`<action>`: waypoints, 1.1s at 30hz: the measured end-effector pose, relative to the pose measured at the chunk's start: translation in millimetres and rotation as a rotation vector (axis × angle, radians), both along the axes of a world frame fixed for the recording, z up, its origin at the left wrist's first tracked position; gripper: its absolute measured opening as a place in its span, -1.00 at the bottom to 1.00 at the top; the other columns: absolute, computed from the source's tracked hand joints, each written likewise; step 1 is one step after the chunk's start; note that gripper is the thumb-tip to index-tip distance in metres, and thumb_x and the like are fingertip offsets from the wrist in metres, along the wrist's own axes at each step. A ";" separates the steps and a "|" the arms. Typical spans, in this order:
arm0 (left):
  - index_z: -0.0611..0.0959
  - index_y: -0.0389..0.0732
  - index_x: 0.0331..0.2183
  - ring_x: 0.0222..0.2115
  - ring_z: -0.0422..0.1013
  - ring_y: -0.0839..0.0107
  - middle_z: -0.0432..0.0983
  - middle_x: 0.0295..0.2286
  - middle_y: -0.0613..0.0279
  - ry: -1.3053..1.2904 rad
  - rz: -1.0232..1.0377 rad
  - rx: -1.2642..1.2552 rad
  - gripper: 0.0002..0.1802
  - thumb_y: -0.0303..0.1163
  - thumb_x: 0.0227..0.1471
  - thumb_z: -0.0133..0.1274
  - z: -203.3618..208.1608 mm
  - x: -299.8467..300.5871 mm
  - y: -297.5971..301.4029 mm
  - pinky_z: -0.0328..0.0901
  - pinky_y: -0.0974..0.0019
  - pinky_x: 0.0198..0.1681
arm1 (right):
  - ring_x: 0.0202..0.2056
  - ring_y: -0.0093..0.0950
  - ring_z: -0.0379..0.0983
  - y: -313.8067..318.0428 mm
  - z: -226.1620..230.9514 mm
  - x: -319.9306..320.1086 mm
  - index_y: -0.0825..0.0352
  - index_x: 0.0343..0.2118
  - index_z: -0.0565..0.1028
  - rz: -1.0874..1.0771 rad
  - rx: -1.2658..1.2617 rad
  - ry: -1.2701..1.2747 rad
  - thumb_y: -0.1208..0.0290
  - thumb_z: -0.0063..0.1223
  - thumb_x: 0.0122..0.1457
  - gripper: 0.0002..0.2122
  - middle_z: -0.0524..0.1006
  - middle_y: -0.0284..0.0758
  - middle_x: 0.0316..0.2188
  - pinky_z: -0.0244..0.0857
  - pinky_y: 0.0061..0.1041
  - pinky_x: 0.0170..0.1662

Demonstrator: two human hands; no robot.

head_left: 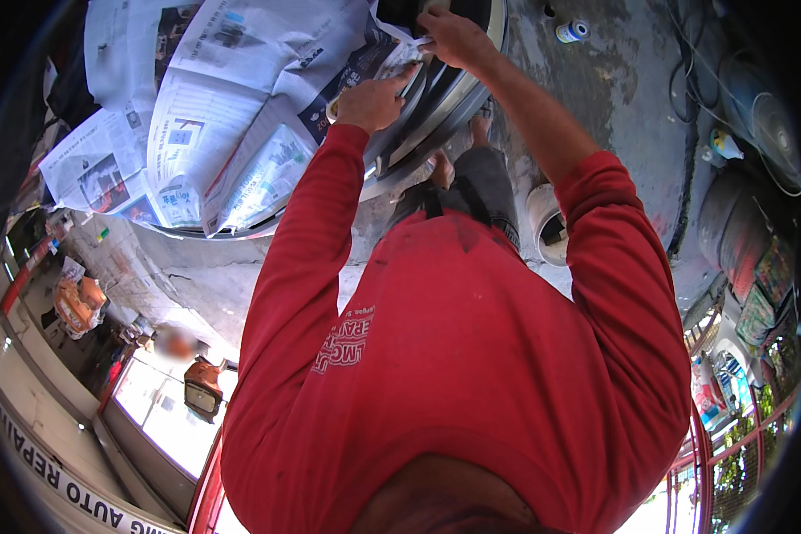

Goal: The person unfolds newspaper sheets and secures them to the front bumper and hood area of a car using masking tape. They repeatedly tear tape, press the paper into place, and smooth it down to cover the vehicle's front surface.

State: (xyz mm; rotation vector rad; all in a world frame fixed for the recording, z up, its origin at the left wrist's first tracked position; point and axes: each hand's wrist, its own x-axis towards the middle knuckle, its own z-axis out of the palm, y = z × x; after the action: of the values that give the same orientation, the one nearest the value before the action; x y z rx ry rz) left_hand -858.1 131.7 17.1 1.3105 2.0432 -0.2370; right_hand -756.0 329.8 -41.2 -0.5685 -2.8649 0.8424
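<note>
Sheets of newspaper (231,71) lie spread over a car's body at the upper left. My left hand (374,102) is at their right edge, index finger stretched along the dark seam, the other fingers curled. A pale rounded edge, seemingly a tape roll (332,110), peeks out beside its palm; the rest is hidden. Just beyond, my right hand (455,40) is closed over the car's edge, its fingers against a whitish strip (416,43) that looks like masking tape at the paper's border. The curved car trim (445,111) runs down beneath both hands.
On the concrete floor at right lie a small can (572,32) and a white bucket (547,222). A fan (770,129), a tire (730,218) and loose cables stand further right. My bare feet (440,169) are close to the car's edge. Orange equipment (78,303) is at left.
</note>
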 end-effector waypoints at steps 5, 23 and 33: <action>0.27 0.53 0.33 -0.11 0.59 -0.03 0.65 -0.10 0.04 0.011 -0.011 -0.004 -0.25 -0.14 0.18 0.12 8.3 1.5 2.4 0.47 -0.08 -0.02 | -0.07 -0.20 0.61 34.6 22.0 -34.7 0.22 -0.10 0.64 0.088 -0.085 -0.333 0.22 0.53 -0.20 -0.48 0.68 -0.22 -0.19 0.48 -0.19 -0.03; 0.67 0.16 0.05 -0.20 0.60 0.09 0.65 -0.25 0.16 -0.090 0.431 0.408 -0.53 -0.36 0.10 0.00 10.8 63.7 -58.5 0.47 -0.01 -0.21 | -0.48 -0.53 0.54 43.6 17.6 2.7 0.46 -0.03 0.45 -0.217 -0.613 0.002 0.38 0.18 0.31 -0.71 0.58 -0.26 -0.37 0.48 -0.54 -0.46; 0.79 -0.01 -0.13 -0.12 0.62 0.19 0.71 -0.18 0.13 0.133 1.610 0.314 -0.58 -0.03 0.00 0.29 -2.3 120.8 -412.4 0.46 0.15 0.00 | -0.10 -0.30 0.60 -152.5 74.4 48.9 0.35 -0.05 0.59 0.572 -0.605 -0.057 0.35 0.24 0.26 -0.74 0.64 -0.19 -0.14 0.43 -0.38 -0.09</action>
State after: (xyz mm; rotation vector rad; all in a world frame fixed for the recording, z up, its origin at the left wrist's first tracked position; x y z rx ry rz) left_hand -737.3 -280.7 14.8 -0.5034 2.6245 0.7473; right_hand -707.1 177.3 33.2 0.2308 -2.8185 1.8232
